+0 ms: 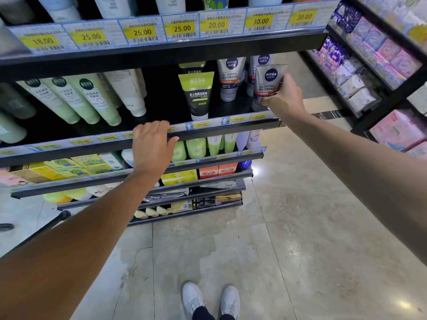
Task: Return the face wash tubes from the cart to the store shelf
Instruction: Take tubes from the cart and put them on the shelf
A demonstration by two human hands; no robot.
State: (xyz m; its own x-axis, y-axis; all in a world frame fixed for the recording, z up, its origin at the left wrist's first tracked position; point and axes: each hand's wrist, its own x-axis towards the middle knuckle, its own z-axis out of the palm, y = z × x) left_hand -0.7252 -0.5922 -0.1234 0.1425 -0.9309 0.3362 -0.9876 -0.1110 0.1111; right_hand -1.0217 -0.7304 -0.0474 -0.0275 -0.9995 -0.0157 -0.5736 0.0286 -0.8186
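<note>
Right of centre, our right hand (285, 95) grips the silver plastic Nivea tube (268, 83); we should seat it upright beside its twins while our open left hand (152, 146) steadies on the black shelf edge (208, 132).

Yellow price tags (142, 32), pastel packets (379, 56), white shoes (193, 299), tiled floor (300, 227).

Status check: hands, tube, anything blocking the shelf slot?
Right hand grips Nivea tube at shelf edge. Left hand rests open on shelf rail. Two Nivea tubes behind; nothing blocking.

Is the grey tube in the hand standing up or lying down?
Standing up, cap down. The right hand grips the grey tube at the shelf edge; whether it rests there, cannot tell.
</note>
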